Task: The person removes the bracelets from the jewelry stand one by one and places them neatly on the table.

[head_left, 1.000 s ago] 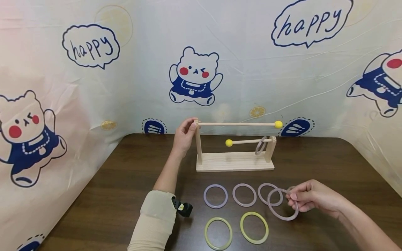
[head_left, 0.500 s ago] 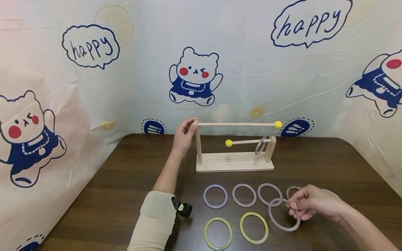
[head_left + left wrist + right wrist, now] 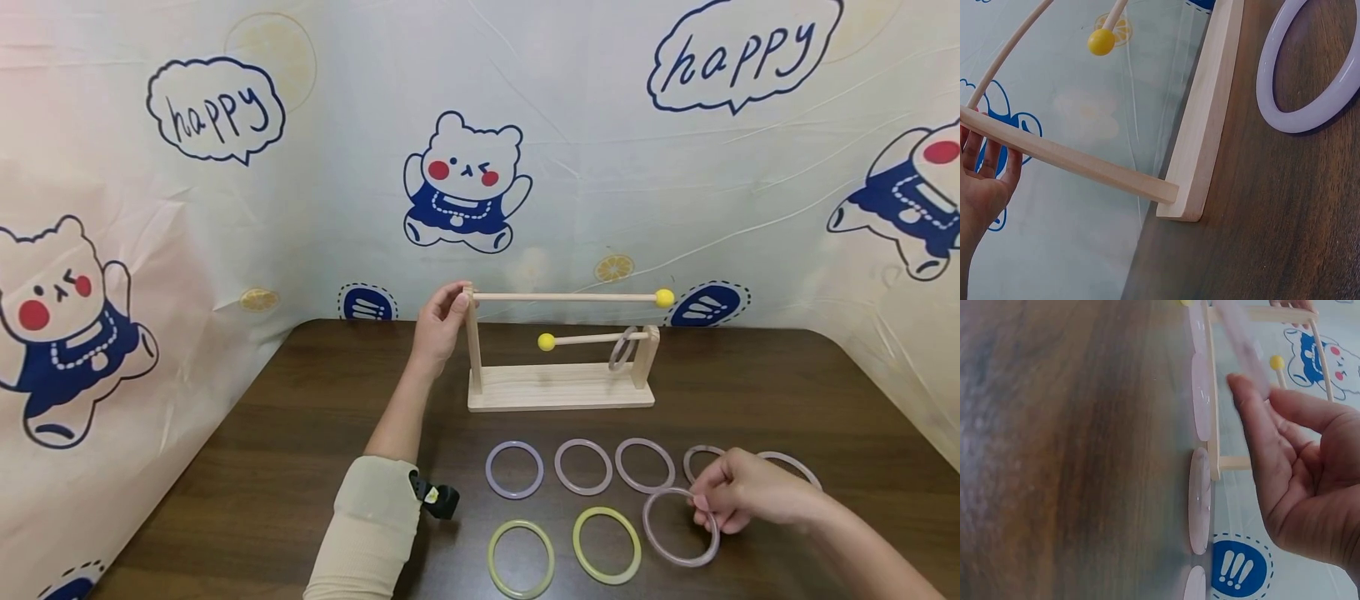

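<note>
My left hand (image 3: 438,327) grips the top of the left post (image 3: 475,346) of a wooden stand, thumb on the near side. The stand's base (image 3: 562,390) rests on the table; two rods with yellow ball ends reach out from its posts. A greyish-pink ring (image 3: 613,358) hangs on the lower rod (image 3: 588,339). My right hand (image 3: 757,490) pinches a pale pink-purple ring (image 3: 690,563) between thumb and fingers, tilted, right of the yellow-green rings. In the right wrist view this ring (image 3: 1244,344) is blurred at the fingertips.
Before the stand lie a violet ring (image 3: 489,470) and pinkish rings (image 3: 558,467) in a row. Beyond my right hand are another pink ring (image 3: 687,461), partly hidden, and one more ring (image 3: 798,461). Two yellow-green rings (image 3: 577,546) lie nearer. A printed cloth (image 3: 570,192) hangs behind the table.
My right hand has moved toward me and down with the pink-purple ring, away from the back row, uncovering rings there. My left hand and the stand have stayed still.
</note>
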Demonstrator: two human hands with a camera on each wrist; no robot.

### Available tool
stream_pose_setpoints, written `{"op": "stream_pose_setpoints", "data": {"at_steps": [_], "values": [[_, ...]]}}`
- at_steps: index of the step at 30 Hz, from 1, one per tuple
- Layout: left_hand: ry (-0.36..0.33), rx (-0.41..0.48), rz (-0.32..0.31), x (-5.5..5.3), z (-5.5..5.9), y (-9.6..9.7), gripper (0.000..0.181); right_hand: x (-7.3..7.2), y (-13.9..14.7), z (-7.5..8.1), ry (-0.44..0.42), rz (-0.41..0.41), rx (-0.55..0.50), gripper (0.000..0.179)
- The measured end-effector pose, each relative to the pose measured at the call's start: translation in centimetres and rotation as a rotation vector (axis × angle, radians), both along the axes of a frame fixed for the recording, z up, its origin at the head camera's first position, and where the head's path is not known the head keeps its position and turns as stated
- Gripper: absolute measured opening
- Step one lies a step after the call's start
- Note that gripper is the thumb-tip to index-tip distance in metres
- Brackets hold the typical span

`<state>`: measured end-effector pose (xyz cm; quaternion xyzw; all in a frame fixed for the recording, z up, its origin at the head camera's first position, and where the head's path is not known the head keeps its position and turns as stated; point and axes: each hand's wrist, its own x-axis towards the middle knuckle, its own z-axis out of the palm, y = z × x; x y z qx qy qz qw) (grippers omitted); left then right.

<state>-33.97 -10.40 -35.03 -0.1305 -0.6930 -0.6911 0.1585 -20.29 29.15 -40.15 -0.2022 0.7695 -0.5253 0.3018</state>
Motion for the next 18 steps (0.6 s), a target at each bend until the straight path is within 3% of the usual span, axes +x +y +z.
{"op": "stream_pose_setpoints", "data": {"at_steps": [6, 18], "values": [[-0.011, -0.003, -0.001, 0.02, 0.07, -0.04, 0.031, 0.16, -0.39, 0.17, 0.074, -0.013, 0.124, 0.013], [-0.010, -0.001, -0.008, -0.06, 0.03, -0.06, 0.033, 0.28, -0.34, -0.07, 0.082, -0.021, 0.151, 0.013]]}}
